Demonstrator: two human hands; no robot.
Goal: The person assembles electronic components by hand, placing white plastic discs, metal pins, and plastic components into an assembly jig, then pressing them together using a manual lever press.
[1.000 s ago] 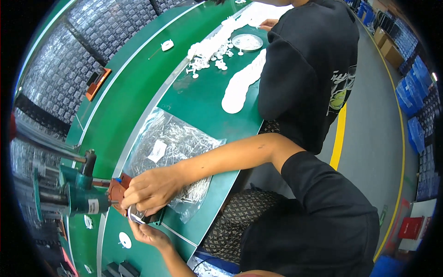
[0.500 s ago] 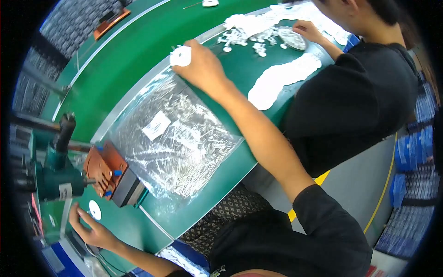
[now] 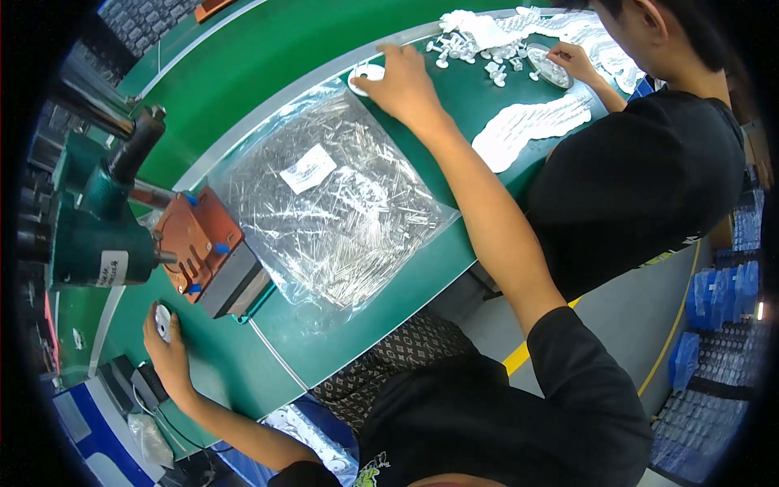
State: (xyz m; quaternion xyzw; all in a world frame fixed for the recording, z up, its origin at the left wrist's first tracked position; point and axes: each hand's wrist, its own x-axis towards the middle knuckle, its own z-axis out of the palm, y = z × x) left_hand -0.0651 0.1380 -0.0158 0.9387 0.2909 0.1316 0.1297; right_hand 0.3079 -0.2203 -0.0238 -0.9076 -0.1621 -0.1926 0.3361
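Left hand (image 3: 170,349) low at the table's left side, thumb and fingers curled to either side of a small white disc (image 3: 163,323), pinching it by the edge, its face turned outward; right hand (image 3: 406,88) out at the far edge of the table, fingers bent, thumb lying over another white disc (image 3: 367,79) with a dark centre; cannot tell whether that thumb grips the disc or only rests on it. Just beyond the left hand, an orange-brown fixture (image 3: 195,242) with finger-like slots and blue bits, seated on a dark block (image 3: 234,284); over its left side, a green machine head (image 3: 91,235) with a black-sleeved handle (image 3: 138,144). Between the two hands, a clear bag (image 3: 365,231) of thin metal pins lying flat, white label (image 3: 308,168) on top. Right of the right hand, a heap of white stemmed parts (image 3: 462,46), a round dish (image 3: 551,66) with a co-worker's hand (image 3: 573,62) at it, and nearer, an overlapping row of white discs (image 3: 519,134). All on a green table (image 3: 304,345), green belt (image 3: 243,93) running behind
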